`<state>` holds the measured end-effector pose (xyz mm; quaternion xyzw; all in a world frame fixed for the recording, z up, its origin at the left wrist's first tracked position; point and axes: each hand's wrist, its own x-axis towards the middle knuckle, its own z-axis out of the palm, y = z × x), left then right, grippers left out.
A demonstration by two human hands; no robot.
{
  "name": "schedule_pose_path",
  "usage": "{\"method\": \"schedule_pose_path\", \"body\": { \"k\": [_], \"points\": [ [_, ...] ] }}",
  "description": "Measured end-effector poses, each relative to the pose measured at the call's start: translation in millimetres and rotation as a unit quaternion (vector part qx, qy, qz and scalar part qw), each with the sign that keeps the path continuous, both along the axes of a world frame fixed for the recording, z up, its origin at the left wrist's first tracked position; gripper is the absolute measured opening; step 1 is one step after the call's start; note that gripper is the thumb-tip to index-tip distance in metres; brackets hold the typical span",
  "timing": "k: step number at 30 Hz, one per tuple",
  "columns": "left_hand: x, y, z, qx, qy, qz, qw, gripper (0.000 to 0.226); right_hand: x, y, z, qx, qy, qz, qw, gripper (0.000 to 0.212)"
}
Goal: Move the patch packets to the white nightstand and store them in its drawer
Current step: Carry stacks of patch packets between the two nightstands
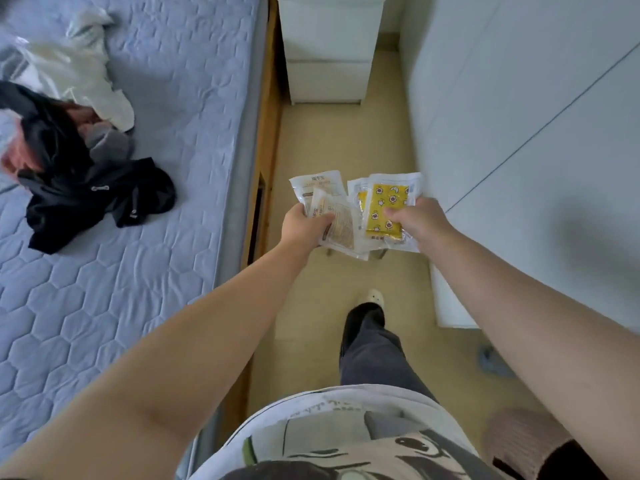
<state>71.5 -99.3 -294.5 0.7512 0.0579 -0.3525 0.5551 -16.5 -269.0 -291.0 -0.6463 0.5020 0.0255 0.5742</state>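
You hold the patch packets in both hands, out in front of your body, above the tan floor (329, 150).

Your left hand (304, 225) grasps the beige packets (320, 195): the thumb lies across their faces and the fingers curl beneath. Your right hand (414, 220) grasps the yellow packets (386, 206), which are star-printed and in clear wrappers, with the thumb pressed on the top one. How many packets each bundle holds cannot be told. The two bundles overlap at their inner edges, between your hands.

The white nightstand (325, 53) stands ahead at the far end of the aisle, well apart from the packets. Its drawer fronts (327, 83) sit flush with the body.

The bed (156, 150) runs along your left, with a black garment (97, 202) and a pale garment (86, 64) lying crumpled on its quilted cover. A white panel (519, 116) lines your right. One foot (374, 299) in a pale slipper is on the floor below the packets.
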Motion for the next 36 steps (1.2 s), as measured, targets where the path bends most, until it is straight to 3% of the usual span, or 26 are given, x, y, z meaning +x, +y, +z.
{"method": "schedule_pose_path", "body": {
  "k": [5, 13, 19, 27, 36],
  "points": [
    [80.6, -109.2, 18.6, -0.011, 0.004, 0.039, 0.999, 0.018, 98.0, -100.2, 17.9, -0.007, -0.003, 0.022, 1.0, 0.042],
    [219.1, -202.2, 26.6, -0.015, 0.016, 0.068, 0.997, 0.02, 241.9, -194.4, 27.5, -0.014, 0.02, 0.041, 0.999, 0.042],
    [379.6, -242.4, 0.2, -0.008, 0.023, 0.058, 0.998, 0.021, 395.9, -222.1, 2.9, -0.017, 0.031, 0.044, 0.998, 0.035],
    [631.5, -274.6, 0.8, 0.034, -0.005, -0.021, 0.999, 0.019, 622.5, -244.7, -4.3, 0.05, 0.043, -0.057, 0.996, 0.028],
    [768.2, -321.8, -5.6, 0.024, 0.039, -0.024, 0.999, 0.016, 758.4, -288.9, 1.3, 0.048, 0.043, -0.111, 0.992, 0.018]
  ]
}}
